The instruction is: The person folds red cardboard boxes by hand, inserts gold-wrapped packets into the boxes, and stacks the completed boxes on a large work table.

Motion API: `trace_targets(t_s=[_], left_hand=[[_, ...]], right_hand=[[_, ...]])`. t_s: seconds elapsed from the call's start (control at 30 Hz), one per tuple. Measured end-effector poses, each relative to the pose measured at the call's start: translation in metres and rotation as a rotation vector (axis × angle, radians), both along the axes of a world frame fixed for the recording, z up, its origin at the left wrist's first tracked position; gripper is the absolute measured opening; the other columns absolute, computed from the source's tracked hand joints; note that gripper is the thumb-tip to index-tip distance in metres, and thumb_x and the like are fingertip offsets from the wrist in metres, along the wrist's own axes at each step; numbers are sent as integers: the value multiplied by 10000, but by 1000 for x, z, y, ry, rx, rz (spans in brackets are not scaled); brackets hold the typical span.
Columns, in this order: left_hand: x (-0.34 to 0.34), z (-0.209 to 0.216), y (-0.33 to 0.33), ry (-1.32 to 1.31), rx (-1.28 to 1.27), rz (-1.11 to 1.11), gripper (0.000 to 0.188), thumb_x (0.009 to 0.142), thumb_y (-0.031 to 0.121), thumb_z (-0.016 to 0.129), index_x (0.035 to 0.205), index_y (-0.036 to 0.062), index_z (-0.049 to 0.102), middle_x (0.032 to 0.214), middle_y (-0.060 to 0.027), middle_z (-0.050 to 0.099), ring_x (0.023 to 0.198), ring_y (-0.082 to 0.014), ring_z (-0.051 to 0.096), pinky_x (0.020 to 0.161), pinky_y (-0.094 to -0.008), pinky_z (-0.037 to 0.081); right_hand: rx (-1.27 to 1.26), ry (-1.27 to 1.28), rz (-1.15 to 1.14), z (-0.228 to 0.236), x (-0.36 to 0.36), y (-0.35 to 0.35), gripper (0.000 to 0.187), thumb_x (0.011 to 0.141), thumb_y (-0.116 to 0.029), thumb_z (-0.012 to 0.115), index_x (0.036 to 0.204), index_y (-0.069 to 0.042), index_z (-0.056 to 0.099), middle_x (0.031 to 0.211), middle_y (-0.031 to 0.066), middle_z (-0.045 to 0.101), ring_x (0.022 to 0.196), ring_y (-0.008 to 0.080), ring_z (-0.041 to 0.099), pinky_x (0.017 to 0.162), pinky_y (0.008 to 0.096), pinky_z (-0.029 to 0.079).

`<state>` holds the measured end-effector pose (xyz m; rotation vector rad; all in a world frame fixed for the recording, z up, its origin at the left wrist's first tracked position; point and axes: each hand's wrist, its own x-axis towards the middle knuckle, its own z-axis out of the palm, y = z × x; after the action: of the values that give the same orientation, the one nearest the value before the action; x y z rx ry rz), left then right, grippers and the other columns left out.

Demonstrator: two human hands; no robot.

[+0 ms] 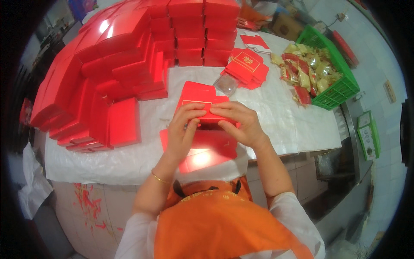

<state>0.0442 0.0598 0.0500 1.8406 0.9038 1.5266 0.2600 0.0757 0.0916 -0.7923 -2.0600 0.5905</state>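
A partly folded red carton (pixel 197 91) lies before me on the white-covered table, with a flap standing up on its far side. On its left edge is my left hand (pixel 184 125), fingertips bent over the top and thumb against the near side. My right hand (pixel 242 122) grips the right part likewise, its fingers pointing toward the left hand. Below them another red cardboard panel (pixel 215 144) spreads toward me; whether it belongs to the same carton I cannot tell. A clear plastic pack (pixel 226 84) with brownish contents sits just behind the carton.
Tall stacks of red boxes (pixel 187 32) fill the table's left and back. Flat red cartons (pixel 246 67) lie behind the plastic pack. At right, a tilted green crate (pixel 343 88) spills gold and red packets (pixel 308 71). Another person's hand (pixel 249 24) shows at the far side.
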Motion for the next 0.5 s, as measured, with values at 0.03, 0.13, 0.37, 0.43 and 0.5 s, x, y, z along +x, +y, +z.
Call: trace_targets(t_s=[0.03,0.13,0.37,0.43,0.5], left_hand=[[0,-3,2,-11,15,-8,166,1003,50,512,1090,17,650,1238,-141,631,1203,-283,576,1052,-381,430],[0,-8,5,-30,46,-23,175,1007,95,529,1071,25,676,1218,-125,639,1217,-301,557,1037,-396,434],[-11,-5,8,75,36,-116,227,1022,107,491,1117,26,681,1309,-145,617,1303,-316,509,1127,-437,359],[-14,-3,9,115,43,-139,245,1010,90,493,1142,24,688,1335,-143,609,1311,-321,504,1132,-435,353],[-16,1,8,170,46,-133,262,988,68,498,1162,26,689,1347,-143,604,1313,-324,503,1135,-430,349]], right_hand=[[27,-10,8,0,-1,-2,343,826,6,681,1161,-49,730,1200,126,693,1105,291,652,938,372,530],[94,-29,16,-9,-1,-3,342,832,7,669,1164,-51,729,1231,129,678,1145,306,625,976,384,507],[116,-14,47,-11,2,-2,379,831,32,666,1194,-65,712,1249,125,659,1160,312,610,975,388,508],[124,-15,40,-13,3,-2,383,832,34,663,1199,-65,709,1248,129,658,1163,316,609,978,393,508],[154,-31,31,-15,4,-3,392,833,38,660,1210,-63,702,1256,131,653,1169,322,606,984,398,505]])
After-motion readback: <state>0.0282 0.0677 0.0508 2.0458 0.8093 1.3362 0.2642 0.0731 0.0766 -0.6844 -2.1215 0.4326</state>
